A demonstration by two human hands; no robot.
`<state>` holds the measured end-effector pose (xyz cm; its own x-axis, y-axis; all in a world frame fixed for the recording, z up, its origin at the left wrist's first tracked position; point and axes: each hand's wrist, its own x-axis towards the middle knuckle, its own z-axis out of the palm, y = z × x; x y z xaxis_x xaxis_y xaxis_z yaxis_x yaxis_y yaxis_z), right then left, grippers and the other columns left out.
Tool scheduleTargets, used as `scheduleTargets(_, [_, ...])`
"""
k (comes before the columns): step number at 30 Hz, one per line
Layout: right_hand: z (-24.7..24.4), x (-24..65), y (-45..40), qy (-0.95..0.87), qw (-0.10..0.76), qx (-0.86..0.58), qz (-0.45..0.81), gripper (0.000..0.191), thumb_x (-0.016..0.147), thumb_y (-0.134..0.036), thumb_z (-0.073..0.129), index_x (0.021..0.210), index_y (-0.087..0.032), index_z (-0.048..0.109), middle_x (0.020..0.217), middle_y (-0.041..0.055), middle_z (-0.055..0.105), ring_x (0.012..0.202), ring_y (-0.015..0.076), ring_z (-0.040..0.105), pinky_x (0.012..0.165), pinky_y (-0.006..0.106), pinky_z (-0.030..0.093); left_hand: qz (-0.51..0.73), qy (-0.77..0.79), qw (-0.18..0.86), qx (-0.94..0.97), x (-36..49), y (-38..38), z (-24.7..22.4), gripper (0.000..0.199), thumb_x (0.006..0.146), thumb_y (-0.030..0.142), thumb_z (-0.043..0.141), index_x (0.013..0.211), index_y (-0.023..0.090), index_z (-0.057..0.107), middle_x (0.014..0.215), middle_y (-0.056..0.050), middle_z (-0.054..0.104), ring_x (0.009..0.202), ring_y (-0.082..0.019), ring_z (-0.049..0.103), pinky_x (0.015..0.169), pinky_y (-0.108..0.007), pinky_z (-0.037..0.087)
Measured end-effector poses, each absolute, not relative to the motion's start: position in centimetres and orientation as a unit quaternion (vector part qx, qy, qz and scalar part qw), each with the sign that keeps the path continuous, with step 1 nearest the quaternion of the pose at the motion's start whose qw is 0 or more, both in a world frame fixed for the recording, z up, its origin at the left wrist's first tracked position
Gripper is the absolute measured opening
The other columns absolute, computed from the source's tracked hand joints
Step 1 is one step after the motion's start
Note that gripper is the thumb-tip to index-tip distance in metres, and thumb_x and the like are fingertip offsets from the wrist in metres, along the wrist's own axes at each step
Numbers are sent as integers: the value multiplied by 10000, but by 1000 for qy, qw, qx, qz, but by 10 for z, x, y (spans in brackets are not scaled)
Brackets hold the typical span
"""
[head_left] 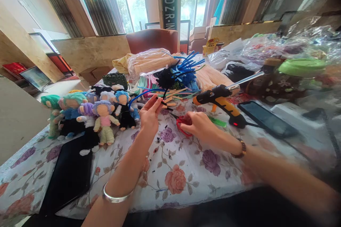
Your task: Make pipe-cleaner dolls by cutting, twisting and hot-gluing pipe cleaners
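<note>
My left hand (151,112) is closed, its thumb and fingers pinching a thin black pipe cleaner (167,105). My right hand (200,126) grips red-handled scissors (183,130), the fingers around the loops. The scissor blades point left toward the black stem; whether they touch it is too small to tell. Just beyond both hands lies a pile of pipe cleaners (186,74), with blue, black, pink and pale ones. Left of my left hand, several small pipe-cleaner dolls (103,120) with coloured hair stand in a group.
A yellow-and-black glue gun (225,104), its red light lit, rests right of the scissors, a clear glue stick in it. Farther right is a dark phone (268,118). A black flat slab (69,175) lies front left. Bagged peach stems (153,62) lie behind. Tiny black scraps dot the flowered tablecloth (176,163).
</note>
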<state>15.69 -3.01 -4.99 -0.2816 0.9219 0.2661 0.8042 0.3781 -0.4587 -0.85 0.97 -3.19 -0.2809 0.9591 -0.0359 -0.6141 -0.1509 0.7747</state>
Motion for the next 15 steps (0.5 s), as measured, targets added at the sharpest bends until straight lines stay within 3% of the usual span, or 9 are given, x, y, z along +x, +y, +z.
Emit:
scheduleTargets(6, [-54,152,-20,-661,398,-501,391,135,766,-294,561,786,-161,571,642,16,623,557,124,533,546,259,400,718,339,548,261,-6,9,-32,196,688,-20,660,815,129,657,677,14,677,639,-83,665,693,-197,524])
scheduleTargets(10, [-59,149,-21,-609,409,-457,503,302,750,-460,610,739,-166,539,556,-25,547,481,89,453,480,234,340,708,349,569,231,-6,12,-33,220,699,-38,647,857,115,634,694,9,678,683,-81,676,759,-203,524])
scheduleTargets(15, [-56,147,-26,-573,420,-423,562,418,691,-564,659,715,-181,496,548,-53,485,462,67,379,430,220,269,695,338,598,212,-6,15,-34,132,753,-18,610,732,101,661,691,3,690,673,-46,663,783,-142,512])
